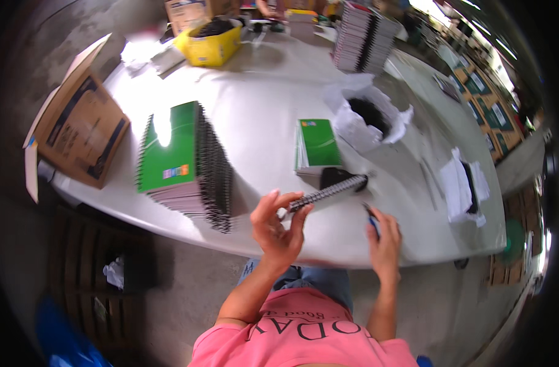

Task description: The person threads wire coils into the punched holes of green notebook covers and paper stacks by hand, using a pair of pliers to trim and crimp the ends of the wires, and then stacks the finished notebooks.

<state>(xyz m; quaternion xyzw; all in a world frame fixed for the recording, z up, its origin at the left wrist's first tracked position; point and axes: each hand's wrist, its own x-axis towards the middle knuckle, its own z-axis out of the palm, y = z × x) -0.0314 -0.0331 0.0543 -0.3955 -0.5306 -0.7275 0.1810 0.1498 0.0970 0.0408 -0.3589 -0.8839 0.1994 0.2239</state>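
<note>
My left hand [278,232] pinches the left end of a black spiral binding [328,192] between thumb and fingers. The binding slants up to the right above the table; whether pages are attached cannot be told. Just behind it is a black shape [335,175], too unclear to name. My right hand [384,241], near the front edge, grips a small tool with blue handles and a dark tip [372,219], perhaps pliers. Its tip points toward the binding's right end without touching it. A short stack of green-covered sheets [318,144] lies just beyond.
To the left rises a tall stack of green spiral notebooks [169,150], beside an open cardboard box [83,131]. White paper [359,137] wraps dark coils at right; another wrapped bundle [463,186] lies farther right. A yellow bin [212,46] and more stacked notebooks [365,40] stand at the back.
</note>
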